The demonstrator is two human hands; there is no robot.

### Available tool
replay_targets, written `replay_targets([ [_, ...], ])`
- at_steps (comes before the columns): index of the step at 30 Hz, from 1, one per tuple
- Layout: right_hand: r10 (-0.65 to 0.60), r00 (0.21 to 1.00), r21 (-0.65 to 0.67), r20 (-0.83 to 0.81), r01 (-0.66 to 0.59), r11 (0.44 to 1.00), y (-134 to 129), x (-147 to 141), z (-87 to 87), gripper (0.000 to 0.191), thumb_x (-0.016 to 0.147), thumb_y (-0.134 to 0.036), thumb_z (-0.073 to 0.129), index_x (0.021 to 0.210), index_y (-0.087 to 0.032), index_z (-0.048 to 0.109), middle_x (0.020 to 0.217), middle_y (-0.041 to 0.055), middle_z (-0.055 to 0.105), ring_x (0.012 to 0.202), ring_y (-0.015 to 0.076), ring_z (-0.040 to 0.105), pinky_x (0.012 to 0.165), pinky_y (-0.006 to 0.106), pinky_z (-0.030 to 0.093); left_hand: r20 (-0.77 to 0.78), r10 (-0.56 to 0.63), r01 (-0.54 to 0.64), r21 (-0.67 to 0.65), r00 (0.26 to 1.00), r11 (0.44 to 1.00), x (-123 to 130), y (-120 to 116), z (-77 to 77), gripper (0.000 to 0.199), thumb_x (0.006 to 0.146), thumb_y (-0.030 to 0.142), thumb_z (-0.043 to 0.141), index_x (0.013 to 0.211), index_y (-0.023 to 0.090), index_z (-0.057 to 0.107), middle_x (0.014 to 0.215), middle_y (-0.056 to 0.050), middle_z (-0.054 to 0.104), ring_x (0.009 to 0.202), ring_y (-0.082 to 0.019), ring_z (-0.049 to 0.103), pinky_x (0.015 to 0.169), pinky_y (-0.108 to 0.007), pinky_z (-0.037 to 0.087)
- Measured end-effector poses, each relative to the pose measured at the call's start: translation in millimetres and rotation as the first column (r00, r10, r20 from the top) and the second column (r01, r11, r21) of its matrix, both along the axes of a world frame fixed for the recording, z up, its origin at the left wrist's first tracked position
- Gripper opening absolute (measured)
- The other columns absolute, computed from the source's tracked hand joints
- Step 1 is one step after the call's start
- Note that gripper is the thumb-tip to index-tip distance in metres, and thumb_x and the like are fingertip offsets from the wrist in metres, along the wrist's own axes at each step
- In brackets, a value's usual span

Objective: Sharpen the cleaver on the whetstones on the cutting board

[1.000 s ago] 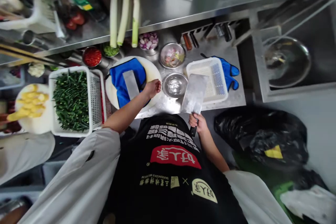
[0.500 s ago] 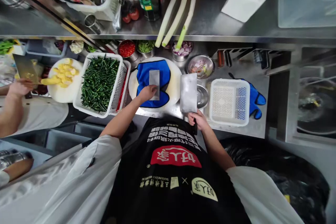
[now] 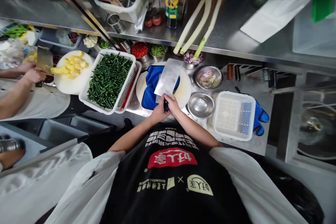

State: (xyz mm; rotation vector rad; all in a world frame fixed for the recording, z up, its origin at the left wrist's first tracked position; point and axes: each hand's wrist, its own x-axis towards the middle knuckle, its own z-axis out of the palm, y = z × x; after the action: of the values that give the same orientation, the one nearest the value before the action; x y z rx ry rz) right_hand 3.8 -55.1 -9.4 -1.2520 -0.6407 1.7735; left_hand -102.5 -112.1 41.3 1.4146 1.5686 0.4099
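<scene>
A broad metal cleaver [image 3: 169, 77] slants over the round white cutting board [image 3: 185, 89], blade pointing away from me. My left hand [image 3: 159, 110] and my right hand [image 3: 172, 104] meet at its black handle, both closed around it. Beneath the blade, a blue cloth [image 3: 151, 89] with black edging covers part of the board. A small corner of a flat grey block [image 3: 158, 99], like a whetstone, shows below the blade; the rest of it is hidden. Just right of the board sits a metal bowl [image 3: 201, 105] with nothing visible in it.
Left stands a white basket of green chilies [image 3: 110, 80]. Beyond it, a co-worker's hand [image 3: 35, 75] holds a cleaver beside yellow chunks [image 3: 72, 64]. Right are a bowl of sliced pieces [image 3: 208, 77] and a white basket [image 3: 234, 113]. Leeks [image 3: 195, 24] overhang the shelf edge.
My right hand has brought the cleaver left, from beside the board to over the cloth and block. My left hand has left the block and joined at the handle. The view has shifted.
</scene>
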Motion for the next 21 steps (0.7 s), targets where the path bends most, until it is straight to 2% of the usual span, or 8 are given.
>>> replay_targets([
  [2, 0.090, 0.996, 0.027, 0.015, -0.090, 0.996, 10.1, -6.6, -4.9, 0.045, 0.073, -0.044, 0.080, 0.110, -0.023, 0.063, 0.097, -0.0002, 0.072, 0.092, 0.0166, 0.068, 0.074, 0.024, 0.053, -0.051, 0.039, -0.037, 0.031, 0.998, 0.999, -18.8, 0.5, -10.9, 0.105, 0.085, 0.018, 0.063, 0.173, 0.010, 0.005, 0.149, -0.021, 0.062, 0.111, -0.026, 0.074, 0.098, -0.036, 0.057],
  [4, 0.107, 0.993, 0.001, 0.051, -0.108, 0.994, 26.9, 1.3, -11.4, 0.043, 0.077, -0.044, 0.080, 0.110, -0.023, 0.063, 0.089, -0.0013, 0.070, 0.080, 0.0140, 0.065, 0.060, 0.021, 0.047, -0.129, 0.011, -0.004, 0.053, 0.992, 0.999, -45.4, -5.0, -19.6, 0.101, 0.084, 0.014, 0.059, 0.174, 0.015, 0.013, 0.152, -0.017, 0.060, 0.117, -0.026, 0.072, 0.103, -0.036, 0.055],
  [6, 0.027, 0.996, -0.069, 0.090, -0.021, 0.997, 47.6, 18.5, -19.1, 0.036, 0.084, -0.047, 0.077, 0.105, -0.023, 0.059, 0.077, -0.0033, 0.065, 0.062, 0.0103, 0.058, 0.047, 0.019, 0.037, -0.229, -0.088, 0.093, 0.011, 0.970, 0.996, -74.4, -14.1, -25.6, 0.100, 0.083, 0.013, 0.059, 0.174, 0.020, 0.019, 0.151, -0.014, 0.062, 0.121, -0.027, 0.071, 0.105, -0.036, 0.054],
  [8, -0.010, 0.990, -0.146, 0.142, 0.030, 0.989, 64.3, 37.6, -26.7, 0.034, 0.090, -0.048, 0.075, 0.095, -0.022, 0.054, 0.068, -0.0042, 0.060, 0.051, 0.0082, 0.050, 0.041, 0.019, 0.029, -0.320, -0.221, 0.203, -0.089, 0.921, 0.975, -101.0, -22.7, -29.7, 0.100, 0.082, 0.012, 0.059, 0.174, 0.023, 0.021, 0.145, -0.012, 0.066, 0.119, -0.028, 0.072, 0.103, -0.036, 0.055],
  [12, 0.177, 0.947, -0.269, 0.270, -0.103, 0.958, 67.8, 57.4, -37.3, 0.035, 0.094, -0.038, 0.075, 0.083, -0.021, 0.047, 0.057, -0.0033, 0.058, 0.042, 0.0069, 0.044, 0.037, 0.018, 0.024, -0.416, -0.426, 0.356, -0.238, 0.803, 0.904, -134.8, -29.5, -36.7, 0.096, 0.086, 0.015, 0.059, 0.174, 0.027, 0.023, 0.132, -0.011, 0.073, 0.115, -0.028, 0.073, 0.100, -0.036, 0.055],
  [16, 0.309, 0.876, -0.325, 0.371, -0.189, 0.927, 63.0, 50.8, -43.3, 0.028, 0.100, -0.029, 0.068, 0.082, -0.021, 0.048, 0.051, -0.0040, 0.056, 0.038, 0.0074, 0.042, 0.035, 0.018, 0.024, -0.512, -0.471, 0.371, -0.290, 0.718, 0.882, -136.7, -19.5, -45.8, 0.093, 0.090, 0.018, 0.057, 0.174, 0.035, 0.021, 0.136, -0.010, 0.071, 0.114, -0.029, 0.073, 0.095, -0.035, 0.055],
  [18, 0.353, 0.826, -0.326, 0.440, -0.219, 0.919, 68.7, 46.2, -46.8, 0.031, 0.102, -0.032, 0.066, 0.079, -0.021, 0.049, 0.051, -0.0024, 0.056, 0.037, 0.0081, 0.042, 0.035, 0.019, 0.026, -0.563, -0.422, 0.326, -0.267, 0.710, 0.907, -128.0, -10.4, -51.8, 0.088, 0.094, 0.023, 0.055, 0.173, 0.037, 0.021, 0.136, -0.010, 0.069, 0.112, -0.029, 0.073, 0.091, -0.035, 0.055],
  [21, 0.402, 0.750, -0.316, 0.525, -0.267, 0.910, 68.9, 47.5, -51.9, 0.037, 0.102, -0.037, 0.065, 0.072, -0.020, 0.052, 0.050, 0.0001, 0.056, 0.037, 0.0092, 0.044, 0.038, 0.021, 0.031, -0.605, -0.302, 0.216, -0.213, 0.737, 0.953, -113.3, -6.5, -60.6, 0.082, 0.098, 0.035, 0.057, 0.173, 0.038, 0.025, 0.132, -0.010, 0.069, 0.109, -0.029, 0.072, 0.089, -0.034, 0.054],
])
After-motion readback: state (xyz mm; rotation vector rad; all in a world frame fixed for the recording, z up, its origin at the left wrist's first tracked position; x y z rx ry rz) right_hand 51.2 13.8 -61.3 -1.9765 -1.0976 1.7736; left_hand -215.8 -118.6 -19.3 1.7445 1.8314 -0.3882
